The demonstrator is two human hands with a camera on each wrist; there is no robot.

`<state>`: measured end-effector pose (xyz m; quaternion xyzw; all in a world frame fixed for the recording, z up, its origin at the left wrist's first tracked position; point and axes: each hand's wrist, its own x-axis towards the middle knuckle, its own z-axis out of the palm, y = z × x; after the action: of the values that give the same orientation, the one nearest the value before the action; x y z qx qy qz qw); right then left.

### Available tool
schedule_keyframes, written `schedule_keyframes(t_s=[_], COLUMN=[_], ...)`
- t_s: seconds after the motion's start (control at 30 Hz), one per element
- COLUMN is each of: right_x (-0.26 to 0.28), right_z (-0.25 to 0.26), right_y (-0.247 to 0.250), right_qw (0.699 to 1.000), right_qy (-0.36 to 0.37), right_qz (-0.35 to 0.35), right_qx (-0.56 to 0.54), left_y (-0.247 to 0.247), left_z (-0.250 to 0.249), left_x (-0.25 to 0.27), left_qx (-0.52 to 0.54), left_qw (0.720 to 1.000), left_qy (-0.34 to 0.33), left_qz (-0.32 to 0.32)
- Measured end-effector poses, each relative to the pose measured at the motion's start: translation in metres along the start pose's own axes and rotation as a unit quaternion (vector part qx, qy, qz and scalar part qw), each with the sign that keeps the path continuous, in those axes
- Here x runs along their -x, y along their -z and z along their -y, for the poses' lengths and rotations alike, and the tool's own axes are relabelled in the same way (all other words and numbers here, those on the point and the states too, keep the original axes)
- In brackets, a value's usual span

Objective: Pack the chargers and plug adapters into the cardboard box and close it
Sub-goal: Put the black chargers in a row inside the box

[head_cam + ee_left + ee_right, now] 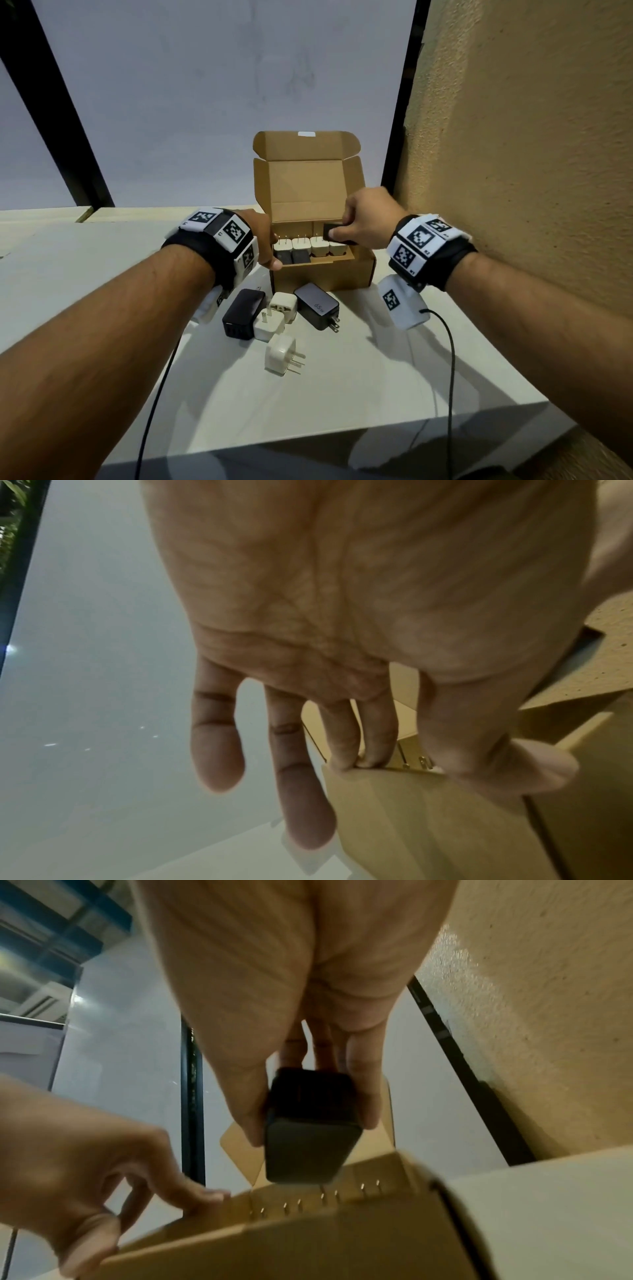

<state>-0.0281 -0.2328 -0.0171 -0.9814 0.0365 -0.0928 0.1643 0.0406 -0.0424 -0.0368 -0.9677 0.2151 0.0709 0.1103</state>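
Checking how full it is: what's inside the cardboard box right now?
Inside the cardboard box: a back row of four white plugs, prongs up, and two black chargers in front. The right hand holds another black charger above, hiding the right end.

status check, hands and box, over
Left hand holds box wall. Right hand holds black charger over box. Five chargers on table.

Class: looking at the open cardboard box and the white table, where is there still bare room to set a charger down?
Inside the brown cardboard box, the front row's right part, beside two black chargers, is bare. The back row of white plug adapters is crowded. The white table is bare right of the black 65W charger.
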Motion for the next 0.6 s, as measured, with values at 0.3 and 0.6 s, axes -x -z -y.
schedule_keyframes(t_s=[0.3,0.6], right_x=[-0.017,-0.024], right_z=[0.011,0.01], right_y=[-0.036,-0.046], right_qw=[0.993,0.983], right_qy=[-0.036,-0.048], right_qz=[0.087,0.129], right_qx=[0.068,0.118], left_y=[-0.002,-0.004], left_z=[0.004,0.005], left_x=[0.0,0.0], left_qx=[0.035,0.05], left_qw=[0.999,0.999], left_qy=[-0.003,-0.006], left_qz=[-0.011,-0.013])
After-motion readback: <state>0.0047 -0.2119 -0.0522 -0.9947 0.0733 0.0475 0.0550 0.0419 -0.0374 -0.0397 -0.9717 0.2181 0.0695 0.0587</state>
